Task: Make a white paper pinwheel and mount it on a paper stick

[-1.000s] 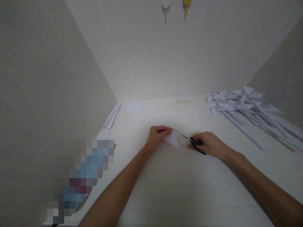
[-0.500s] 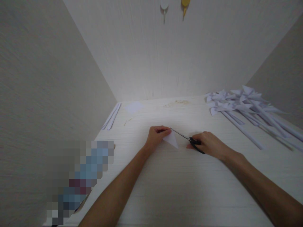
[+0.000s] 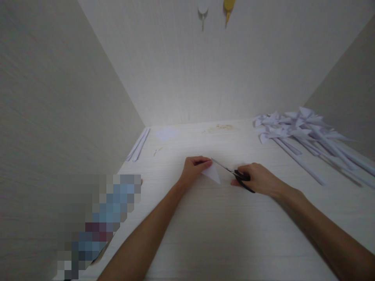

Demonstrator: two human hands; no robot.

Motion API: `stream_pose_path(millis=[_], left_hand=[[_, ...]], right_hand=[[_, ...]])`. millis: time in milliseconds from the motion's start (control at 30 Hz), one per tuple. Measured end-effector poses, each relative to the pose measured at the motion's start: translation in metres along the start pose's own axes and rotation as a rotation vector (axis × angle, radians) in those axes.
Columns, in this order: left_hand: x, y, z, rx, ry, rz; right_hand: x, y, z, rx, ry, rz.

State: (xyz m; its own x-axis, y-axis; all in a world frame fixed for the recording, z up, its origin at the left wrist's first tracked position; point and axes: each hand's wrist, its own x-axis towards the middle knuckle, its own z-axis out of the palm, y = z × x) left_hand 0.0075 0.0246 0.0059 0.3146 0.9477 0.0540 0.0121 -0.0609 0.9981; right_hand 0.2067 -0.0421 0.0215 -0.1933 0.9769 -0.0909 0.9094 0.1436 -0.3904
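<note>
Between the thumb and fingers of my left hand (image 3: 195, 168) is a small folded triangle of white paper (image 3: 213, 174), one corner pointing down to the right. My right hand (image 3: 254, 178) is closed around the black handles of a pair of scissors (image 3: 230, 170). The blades point up and left, and their tips reach the top edge of the paper beside my left fingertips. Whether the blades have cut into the paper I cannot tell.
Several paper pinwheels on rolled paper sticks (image 3: 304, 132) are heaped at the right. Rolled paper sticks (image 3: 140, 145) lie along the left wall, near a sheet of white paper (image 3: 166, 133). A blurred-out object (image 3: 108, 214) is at front left. Hooks (image 3: 228, 6) hang on the back wall.
The scissors have turned slightly in my right hand, the lower handle swinging a little down and right. My left hand and the paper stay almost where they were.
</note>
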Motion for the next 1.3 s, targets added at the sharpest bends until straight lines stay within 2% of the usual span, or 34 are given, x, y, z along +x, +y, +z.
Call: stream_pose_path(millis=[1300], left_hand=[[-0.0009, 0.0000, -0.0020, 0.013, -0.074, 0.027]], right_hand=[[0.0002, 0.0021, -0.0001, -0.135, -0.020, -0.082]])
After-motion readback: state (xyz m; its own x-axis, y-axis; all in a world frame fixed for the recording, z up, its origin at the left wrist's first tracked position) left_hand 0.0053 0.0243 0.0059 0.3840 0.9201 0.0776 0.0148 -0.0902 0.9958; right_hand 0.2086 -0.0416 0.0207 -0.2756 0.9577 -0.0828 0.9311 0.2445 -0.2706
